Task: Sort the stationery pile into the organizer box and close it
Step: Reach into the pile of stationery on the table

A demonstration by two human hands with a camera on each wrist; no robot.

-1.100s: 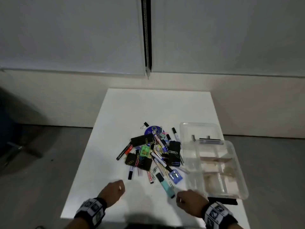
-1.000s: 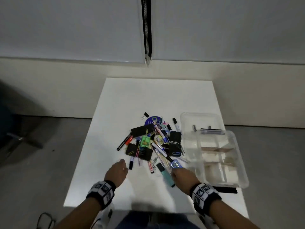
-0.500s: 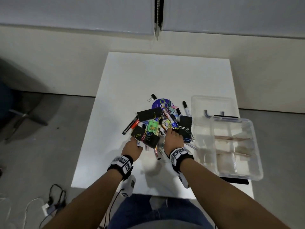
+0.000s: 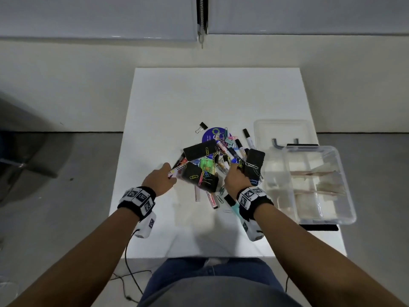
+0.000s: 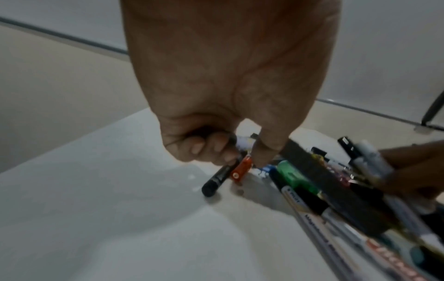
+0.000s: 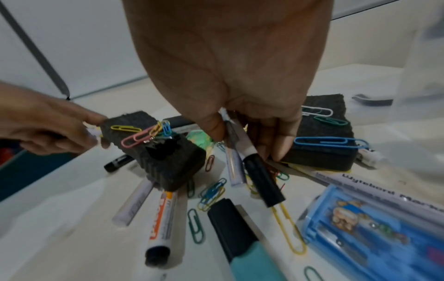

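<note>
The stationery pile [image 4: 218, 161] of markers, paper clips and black foam erasers lies mid-table. My left hand [image 4: 162, 178] is at its left edge, fingers curled and thumb pinching a white marker [image 4: 177, 171], seen too in the left wrist view [image 5: 243, 142]. My right hand [image 4: 235, 179] is in the pile's middle and grips a white marker with a black cap [image 6: 252, 163] together with a pale pen [image 6: 234, 167]. The clear organizer box [image 4: 318, 185] stands open at the right, with its lid [image 4: 281, 131] lying behind it.
Black erasers [image 6: 153, 150] [image 6: 319, 133] carrying paper clips flank my right hand. A teal highlighter [image 6: 242, 247] and a blue case [image 6: 372, 228] lie nearer me. A black marker [image 5: 216, 178] and an orange-capped one [image 5: 241, 170] rest under my left hand.
Both hands have moved from the table's near edge into the pile and taken hold of markers. The head view has tilted down.
</note>
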